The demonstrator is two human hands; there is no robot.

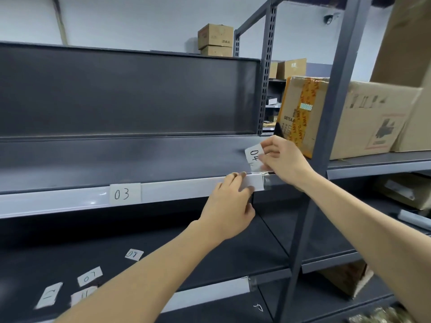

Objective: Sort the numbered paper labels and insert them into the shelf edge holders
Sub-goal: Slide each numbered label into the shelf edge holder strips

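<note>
loose labels [89, 276]: lying on the lower shelf [210, 248], near left; I read 07 and 08, the rest are blurred.
label 03 [125, 194]: seated in the edge holder [70, 201], left of my hands.
left hand [229, 206]: fingers hooked over the holder's top lip, thumb on its face; I judge it is opening the slot.
label 04 [254, 157]: just above the holder's right end, tilted, not yet in.
right hand [283, 159]: thumb and fingertips pinching the paper's right edge.
risk: if I ease off the lip, the slot may close and the thin paper buckle; entering tilted, it could jam or sit crooked.
</note>
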